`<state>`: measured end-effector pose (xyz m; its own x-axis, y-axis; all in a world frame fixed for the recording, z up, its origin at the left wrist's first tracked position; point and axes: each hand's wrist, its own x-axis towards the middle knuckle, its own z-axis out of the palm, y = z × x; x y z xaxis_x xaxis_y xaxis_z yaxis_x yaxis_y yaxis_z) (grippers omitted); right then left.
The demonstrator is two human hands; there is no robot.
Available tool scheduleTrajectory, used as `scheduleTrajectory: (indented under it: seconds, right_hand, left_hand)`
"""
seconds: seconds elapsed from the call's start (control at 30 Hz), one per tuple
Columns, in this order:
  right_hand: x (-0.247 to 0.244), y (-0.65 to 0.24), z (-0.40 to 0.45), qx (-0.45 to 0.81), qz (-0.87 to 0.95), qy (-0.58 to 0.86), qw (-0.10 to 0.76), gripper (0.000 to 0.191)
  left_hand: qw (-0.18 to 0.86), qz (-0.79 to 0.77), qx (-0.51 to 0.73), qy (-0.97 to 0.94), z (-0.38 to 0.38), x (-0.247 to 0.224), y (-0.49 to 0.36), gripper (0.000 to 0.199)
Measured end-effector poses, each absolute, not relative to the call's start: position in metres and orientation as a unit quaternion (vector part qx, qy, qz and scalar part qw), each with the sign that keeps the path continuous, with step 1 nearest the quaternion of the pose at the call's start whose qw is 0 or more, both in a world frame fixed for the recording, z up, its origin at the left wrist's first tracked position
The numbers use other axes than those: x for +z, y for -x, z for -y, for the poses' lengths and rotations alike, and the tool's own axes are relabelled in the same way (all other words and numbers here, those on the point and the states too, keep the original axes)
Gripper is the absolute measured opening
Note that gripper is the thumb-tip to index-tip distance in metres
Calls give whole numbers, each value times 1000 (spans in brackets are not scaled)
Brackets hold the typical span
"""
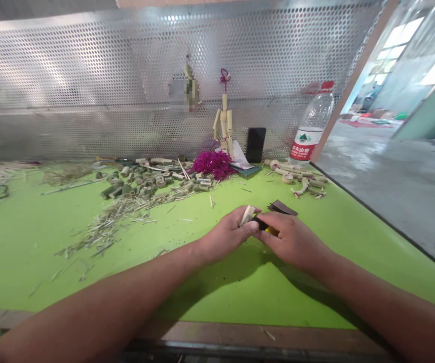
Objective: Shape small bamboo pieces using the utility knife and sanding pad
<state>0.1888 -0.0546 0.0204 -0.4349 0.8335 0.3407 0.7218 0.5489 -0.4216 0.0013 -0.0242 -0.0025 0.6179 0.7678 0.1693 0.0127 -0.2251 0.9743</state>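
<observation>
My left hand [225, 236] pinches a short pale bamboo piece [247, 215] between thumb and fingers, above the green tabletop [217, 292]. Closed around a black and yellow tool [261, 223], my right hand [296, 239] meets the left one in front of me. The tool's black end touches or nearly touches the left thumb beside the bamboo; most of it is covered by the fingers, so its kind does not show. Just beyond the right hand lies a folded dark brown sheet [283, 207].
Cut bamboo pieces [137, 182] and shavings [115, 217] spread across the left. Purple cord [213, 165], a jointed bamboo figure [224, 121] and a phone [256, 145] are by the perforated metal panel [126, 65]. Bamboo parts [304, 181] and a water bottle [311, 126] are at right.
</observation>
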Motion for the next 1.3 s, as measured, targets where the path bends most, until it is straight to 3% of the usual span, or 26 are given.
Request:
scheduleTrajectory:
  seconds: [0.8, 1.13, 1.3]
  right_hand:
    - [19, -188, 56, 79, 840, 471, 260, 28]
    - [21, -186, 57, 93, 828, 477, 281, 29]
    - [22, -188, 54, 110, 841, 466, 251, 28]
  left_hand:
    - [550, -247, 351, -716, 24, -1, -3, 37]
    - [540, -292, 367, -699, 27, 1, -4, 45]
    - [542, -297, 356, -701, 26, -3, -3, 45]
